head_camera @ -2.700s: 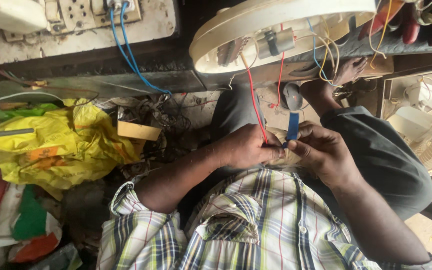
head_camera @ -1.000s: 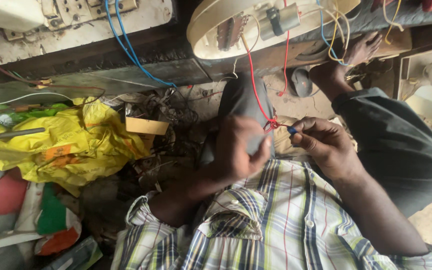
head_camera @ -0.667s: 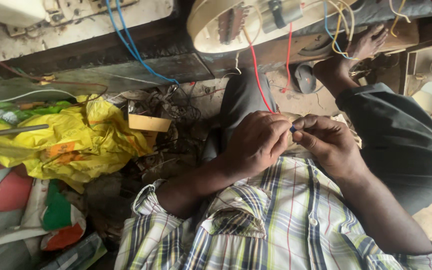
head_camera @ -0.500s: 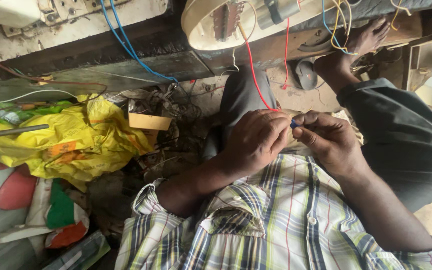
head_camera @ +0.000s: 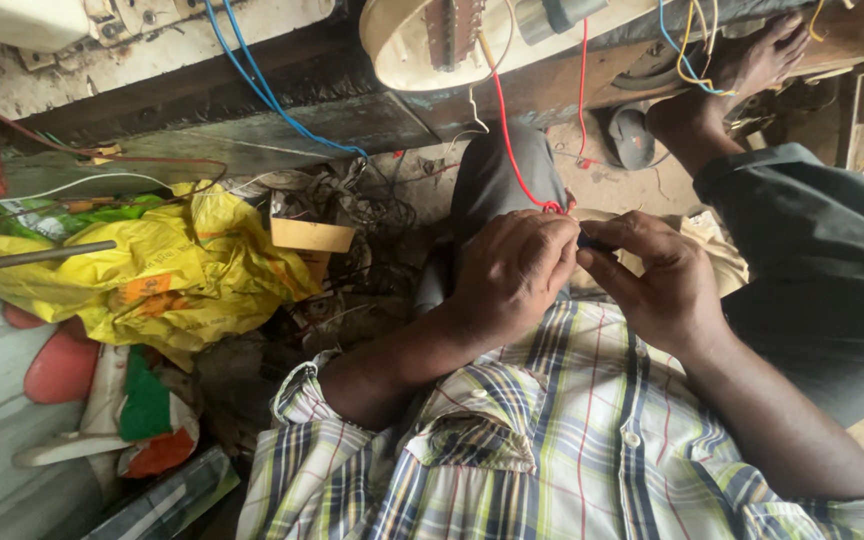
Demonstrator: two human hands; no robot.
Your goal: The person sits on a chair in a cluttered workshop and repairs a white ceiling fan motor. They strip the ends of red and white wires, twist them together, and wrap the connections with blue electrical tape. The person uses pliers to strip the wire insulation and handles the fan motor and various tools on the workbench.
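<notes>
We see a crumpled yellow plastic bag [head_camera: 167, 270] lying left of the seated person's knee, with orange printed patches on it. Just beside its right edge stands a small tan cardboard box [head_camera: 310, 238], open-topped and tilted among tangled wires. Behind the bag a green wrapper [head_camera: 42, 205] peeks out. Lower left lies a white sack [head_camera: 142, 420] printed in green and orange, and below it a dark glossy packet [head_camera: 167, 500], partly cut off by the frame.

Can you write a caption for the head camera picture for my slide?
Left hand and right hand pinch a red wire together.
</notes>
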